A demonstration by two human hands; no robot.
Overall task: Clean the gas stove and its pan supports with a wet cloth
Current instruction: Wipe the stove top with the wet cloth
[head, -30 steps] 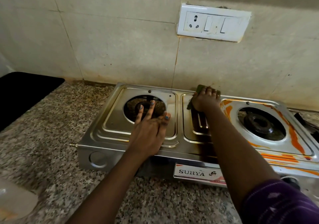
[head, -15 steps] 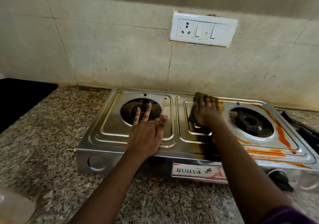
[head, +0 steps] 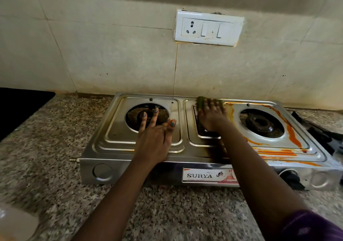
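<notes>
1. The right hand presses a green cloth flat against the stove, fingers spread over it near the back edge of the middle panel. Only the cloth's far edge shows past the fingertips.
2. The left hand lies open and empty, palm down on the front of the left burner tray, fingers reaching over the left burner opening. It looks to be steadying the stove.
3. The orange stains lie to the right of the cloth, beginning just beside it and running round the right burner and along the front right rim. The right hand is the nearer one, so my guess is the next strokes go rightward.
4. The stove's long axis runs left to right along the worktop, parallel to the tiled wall.
5. No pan supports sit on either burner. Dark objects past the stove's right end may be them; I cannot tell.
6. The left tray looks mostly clean, the right half does not; the job seems partly done.
7. A pale dish sits at the near left corner; its contents are too blurred to make out.
8. A socket plate is on the wall above.
</notes>
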